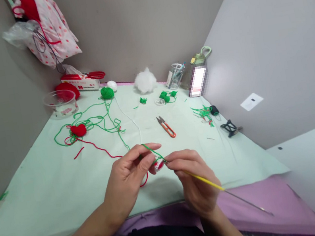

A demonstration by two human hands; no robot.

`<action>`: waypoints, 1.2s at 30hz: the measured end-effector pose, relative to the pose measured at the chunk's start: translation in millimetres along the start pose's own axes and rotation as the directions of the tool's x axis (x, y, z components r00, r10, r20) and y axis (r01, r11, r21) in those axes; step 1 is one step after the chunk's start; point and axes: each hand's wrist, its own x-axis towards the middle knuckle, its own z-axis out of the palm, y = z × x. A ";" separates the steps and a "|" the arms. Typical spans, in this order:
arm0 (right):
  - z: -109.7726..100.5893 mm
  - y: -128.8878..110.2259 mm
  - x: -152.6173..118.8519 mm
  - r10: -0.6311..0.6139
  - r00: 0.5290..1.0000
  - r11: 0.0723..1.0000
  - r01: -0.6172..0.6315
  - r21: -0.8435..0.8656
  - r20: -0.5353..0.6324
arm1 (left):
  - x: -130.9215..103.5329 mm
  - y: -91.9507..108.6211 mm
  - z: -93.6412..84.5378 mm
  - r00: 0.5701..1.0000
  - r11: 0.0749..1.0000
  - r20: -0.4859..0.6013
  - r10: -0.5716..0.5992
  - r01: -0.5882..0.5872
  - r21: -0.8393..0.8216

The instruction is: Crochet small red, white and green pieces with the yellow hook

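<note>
My left hand [128, 171] pinches a small crocheted piece [159, 163] in white and red. Green yarn [152, 150] runs taut from the left index finger down to the piece. My right hand [194, 176] grips a crochet hook [206, 181] with a yellow handle, its tip at the piece's edge; a thin metal shaft sticks out behind toward the lower right. Red yarn [102, 148] leads from a red ball [78, 130] at the left to my left hand, and a red loop hangs below it. White yarn [134, 124] also reaches the left hand.
Orange thread snips [166, 127] lie just beyond my hands. Farther back are a green yarn ball [107, 93], white stuffing [145, 81], green crocheted pieces [167, 96] and a clear cup [175, 76]. A plastic tub [63, 105] stands left, yarn scraps [204, 113] right.
</note>
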 end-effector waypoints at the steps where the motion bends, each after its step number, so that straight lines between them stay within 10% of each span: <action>1: 0.8 -0.5 -0.5 -0.008 1.000 1.000 0.008 -0.017 0.008 | 0.0 0.2 0.6 1.000 1.000 -0.017 0.016 -0.016 0.005; 8: 1.8 2.9 -5.2 -0.071 0.997 0.993 0.072 -0.098 0.012 | -3.3 2.5 3.6 0.988 0.996 -0.133 0.074 -0.081 -0.043; 24: 12.2 0.7 -8.9 -0.144 0.988 0.962 0.126 -0.242 -0.055 | -4.5 -2.5 6.9 1.000 0.995 0.000 0.010 -0.010 -0.100; 31: 29.8 0.0 -14.3 -0.075 0.986 0.976 0.042 -0.215 -0.148 | -2.6 -15.1 12.2 0.966 0.974 -0.139 0.217 -0.205 0.095; 36: 22.2 10.5 -19.9 -0.218 0.974 0.916 0.182 -0.358 -0.063 | -0.5 -9.8 8.3 0.998 0.965 0.013 -0.055 0.057 -0.257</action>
